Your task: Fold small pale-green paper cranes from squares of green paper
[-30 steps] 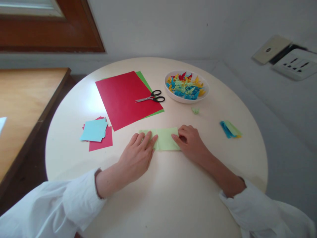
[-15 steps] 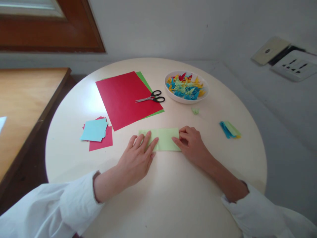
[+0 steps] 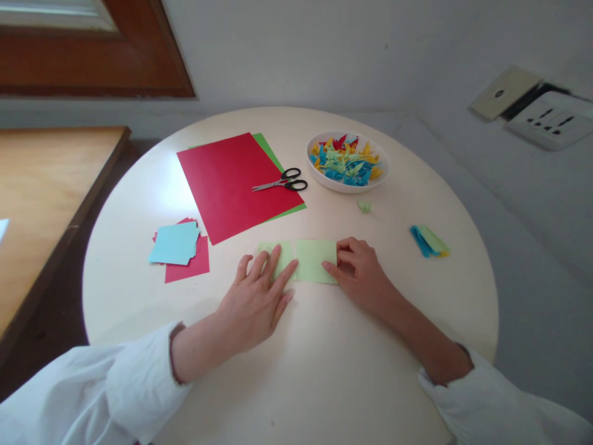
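A white bowl (image 3: pixel 324 180) near the far edge of a round table (image 3: pixel 296 377) is heaped with folded paper shapes (image 3: pixel 347 162) in blue, yellow, pale green and red, while a single green fold (image 3: pixel 364 206) sits outside, just in front of the rim. Closer to the white-sleeved person, two pale green pieces of paper lie side by side at the table's middle, a thin gap between them. The left hand (image 3: pixel 252 301), fingers spread, presses flat on the left piece (image 3: pixel 285 252); the right hand (image 3: pixel 362 270) pinches the outer edge of the right piece (image 3: pixel 315 261) between thumb and curled fingers. Scissors (image 3: pixel 281 182) rest on a large red sheet (image 3: pixel 227 191) left of the bowl, and a small blue, green and yellow bundle (image 3: pixel 428 241) lies at right.
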Demonstrator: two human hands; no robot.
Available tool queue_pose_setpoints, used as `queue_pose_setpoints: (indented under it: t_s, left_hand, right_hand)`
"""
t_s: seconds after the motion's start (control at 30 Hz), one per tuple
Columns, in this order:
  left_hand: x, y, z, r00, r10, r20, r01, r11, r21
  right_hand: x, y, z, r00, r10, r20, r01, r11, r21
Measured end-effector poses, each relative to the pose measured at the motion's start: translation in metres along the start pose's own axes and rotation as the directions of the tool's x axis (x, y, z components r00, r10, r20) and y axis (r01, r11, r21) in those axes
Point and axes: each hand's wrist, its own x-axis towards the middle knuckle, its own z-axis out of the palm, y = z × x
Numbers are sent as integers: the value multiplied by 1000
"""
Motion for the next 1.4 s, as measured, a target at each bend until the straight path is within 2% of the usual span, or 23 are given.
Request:
queue_pose_setpoints:
  t_s: [0.3, 0.5, 0.67, 0.97, 1.17, 1.4]
  left_hand:
    - [0, -1, 0, 1000, -11, 13, 11, 999, -44]
    - [-2, -1, -4, 1000, 2, 16, -1, 998, -58]
    - [-6, 2, -3, 1000, -12, -2, 12, 999, -31]
    - [-8, 3, 0, 999, -32, -16, 31, 997, -64]
    - [-9, 4, 1, 999, -37, -20, 35, 996, -83]
    - [-10, -2, 3, 1000, -21, -16, 19, 989, -147]
  right_hand:
    - [2, 0, -2, 999, -2, 51, 2, 1000, 1]
    - [3, 1, -3, 999, 30, 40, -31, 999, 9]
    - [2, 1, -4, 999, 6, 40, -7, 999, 32]
    - [3, 1, -7, 991, -2, 133, -4, 999, 38]
    - [4, 4, -13, 984, 40, 173, -59, 993, 102]
    - [4, 9, -12, 990, 71, 124, -98, 969, 226]
